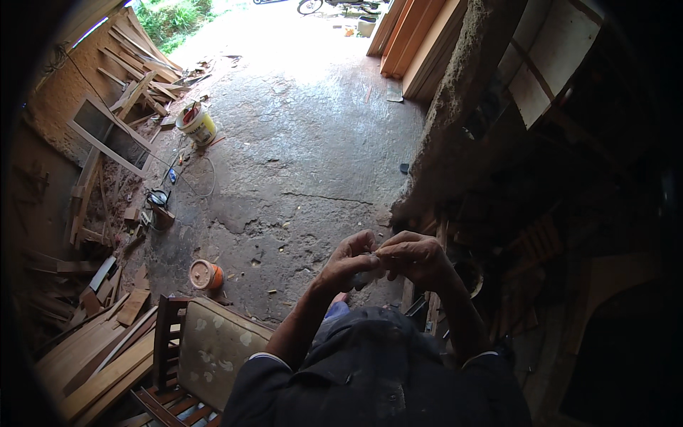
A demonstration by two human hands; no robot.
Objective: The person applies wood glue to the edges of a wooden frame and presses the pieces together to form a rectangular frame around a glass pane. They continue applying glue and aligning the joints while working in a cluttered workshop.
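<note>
My left hand (pixel 347 263) and my right hand (pixel 415 257) meet in front of my chest, fingertips bent inward and pressed close together. Between them is a small, pale, partly see-through piece (pixel 366 275), mostly covered by the fingers; its kind cannot be told. Both hands are closed in a pinch around it. Below them show my dark shirt (pixel 384 356) and a bit of blue cloth by my foot.
A cushioned wooden chair (pixel 217 341) stands at my left, beside stacked boards (pixel 107 356). An orange tub (pixel 206 275) and a white bucket (pixel 196 124) sit on the cracked concrete floor (pixel 284 178). A rough pillar (pixel 445 114) rises at right; a motorcycle is outside.
</note>
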